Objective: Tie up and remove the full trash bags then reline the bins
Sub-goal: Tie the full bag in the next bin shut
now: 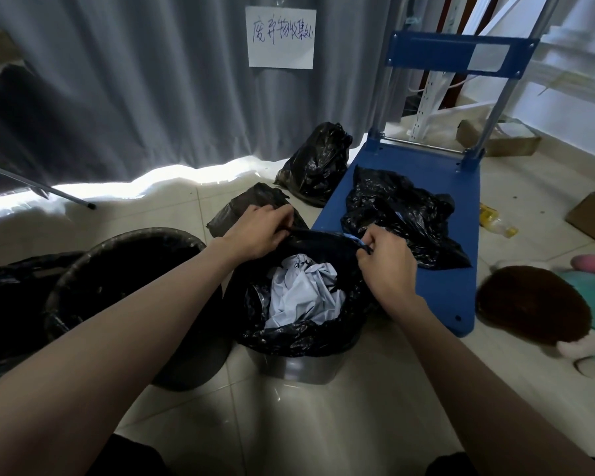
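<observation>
Two bare forearms reaching forward, left hand (255, 231) and right hand (387, 259) each pinching the far rim of black trash bag (303, 334), bag lining grey bin (299, 369) on tiled floor, crumpled white paper (303, 293) inside, blue cart (426, 214) just beyond

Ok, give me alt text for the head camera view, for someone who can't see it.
Both hands, left and right, grip the far rim of a black bag lining a bin holding white trash. Another black bag lies on a blue cart beside it.
</observation>
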Tool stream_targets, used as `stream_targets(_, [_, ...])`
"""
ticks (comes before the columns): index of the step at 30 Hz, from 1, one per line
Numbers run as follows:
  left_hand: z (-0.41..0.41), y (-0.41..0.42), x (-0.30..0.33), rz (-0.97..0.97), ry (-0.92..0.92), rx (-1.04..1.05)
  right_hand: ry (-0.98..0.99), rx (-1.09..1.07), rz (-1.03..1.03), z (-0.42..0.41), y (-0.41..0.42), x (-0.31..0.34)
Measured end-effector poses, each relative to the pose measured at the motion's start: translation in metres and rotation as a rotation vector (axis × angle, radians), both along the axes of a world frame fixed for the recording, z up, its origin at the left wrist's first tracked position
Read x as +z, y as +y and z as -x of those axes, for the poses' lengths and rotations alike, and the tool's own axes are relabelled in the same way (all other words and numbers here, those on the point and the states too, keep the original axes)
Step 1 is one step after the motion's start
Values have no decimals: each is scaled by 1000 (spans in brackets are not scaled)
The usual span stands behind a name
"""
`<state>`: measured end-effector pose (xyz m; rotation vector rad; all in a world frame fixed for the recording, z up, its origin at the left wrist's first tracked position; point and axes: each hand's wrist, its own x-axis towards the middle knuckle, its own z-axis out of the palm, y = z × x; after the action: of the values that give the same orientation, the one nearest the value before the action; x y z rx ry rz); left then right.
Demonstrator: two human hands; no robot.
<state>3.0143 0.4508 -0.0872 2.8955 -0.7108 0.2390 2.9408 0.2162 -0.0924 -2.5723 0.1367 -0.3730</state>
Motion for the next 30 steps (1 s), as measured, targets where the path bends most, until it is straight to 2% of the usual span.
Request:
stream_targets(5, [-4, 11, -3, -121, 2, 59, 26, 2, 11, 0, -4, -1])
stream_targets(11, [-7, 24, 8, -30, -4, 281, 80, 8, -45, -2, -6, -2])
stream_targets(18, [0, 28, 35, -32, -112, 353, 102, -29, -46, -4, -6, 1])
stream_targets(22, [9, 31, 42, 173, -127, 395, 142, 12, -40, -4, 1, 4])
stream_targets(24, [15, 33, 45, 209, -96, 364, 146, 57, 34, -2, 8, 8])
stream_targets(26, [23, 36, 47, 145, -53, 293, 85, 101, 141, 2, 20, 11])
stream_targets(30, [48, 44, 47, -46, 158, 78, -112, 201, 254, 17, 53, 19])
